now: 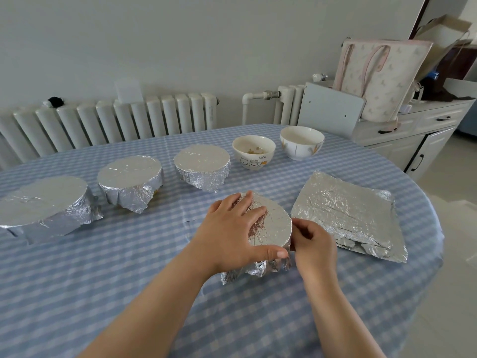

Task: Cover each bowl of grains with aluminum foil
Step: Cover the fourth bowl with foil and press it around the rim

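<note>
Fingers of our left hand (233,228) lie flat and spread on top of the foil (273,223), and they press it down on the bowl under it. The left thumb rests along the near rim. Fingers of our right hand (311,241) curl in and pinch the foil at the rim, just beside the left thumb tip. We cannot see the bowl itself, because foil hides it all.

We think the job now is to fold the foil down tight all the way round. We should keep the flat hand still so the bowl does not slide or tip. We should pinch a little bit at a time and push it under the rim. If we pull hard, the foil may rip, because it looks thin and crinkly. Loose foil hangs below our left thumb, so that part likely needs a squeeze too.

Far past our fingertips, three bowls (129,174) are wrapped. Two open bowls (254,151) wait beyond them to the right. Spare sheets (348,215) lie just right of our right hand.
</note>
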Tool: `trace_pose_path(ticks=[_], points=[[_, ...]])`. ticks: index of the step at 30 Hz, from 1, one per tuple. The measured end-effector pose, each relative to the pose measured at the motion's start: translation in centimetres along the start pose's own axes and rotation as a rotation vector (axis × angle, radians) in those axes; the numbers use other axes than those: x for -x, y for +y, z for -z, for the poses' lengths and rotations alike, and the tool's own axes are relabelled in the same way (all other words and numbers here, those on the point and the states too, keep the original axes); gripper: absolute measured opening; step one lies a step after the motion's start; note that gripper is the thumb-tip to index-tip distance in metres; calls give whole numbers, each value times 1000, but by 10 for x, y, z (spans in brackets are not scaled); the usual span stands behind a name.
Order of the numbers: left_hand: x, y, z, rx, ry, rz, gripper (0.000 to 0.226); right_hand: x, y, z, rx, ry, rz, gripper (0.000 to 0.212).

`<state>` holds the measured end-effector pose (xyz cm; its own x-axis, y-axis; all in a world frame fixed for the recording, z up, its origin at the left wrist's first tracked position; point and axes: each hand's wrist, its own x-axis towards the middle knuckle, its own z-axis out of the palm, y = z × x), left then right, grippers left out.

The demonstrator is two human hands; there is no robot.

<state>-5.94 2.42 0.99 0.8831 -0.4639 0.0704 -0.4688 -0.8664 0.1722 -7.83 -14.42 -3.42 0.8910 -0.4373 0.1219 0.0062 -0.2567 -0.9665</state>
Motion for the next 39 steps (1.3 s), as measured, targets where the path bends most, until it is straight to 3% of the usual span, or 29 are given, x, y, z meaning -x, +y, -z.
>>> trace_pose_path(ticks=[4, 9, 15, 18, 25, 34, 39], points=[[0, 1, -1, -6, 2, 17, 116, 5, 0, 5, -51, 22, -5, 22], [1, 4, -1, 10, 22, 59, 118, 20, -10, 9, 220, -103, 71, 42], [7, 18, -6, 5, 104, 213, 118, 5, -8, 1, 89, -181, 18, 21], [8, 21, -5, 12, 110, 238, 114, -1, -4, -4, 64, -212, 14, 22], [16, -8, 10, 39, -59, 144, 132, -5, -6, 0, 88, -234, 120, 16], [24, -18, -2, 428, 85, 142, 149, -6, -7, 1, 93, -240, 141, 15], [26, -15, -3, 491, 100, 158, 145, -9, -8, 4, 91, -252, 127, 14]])
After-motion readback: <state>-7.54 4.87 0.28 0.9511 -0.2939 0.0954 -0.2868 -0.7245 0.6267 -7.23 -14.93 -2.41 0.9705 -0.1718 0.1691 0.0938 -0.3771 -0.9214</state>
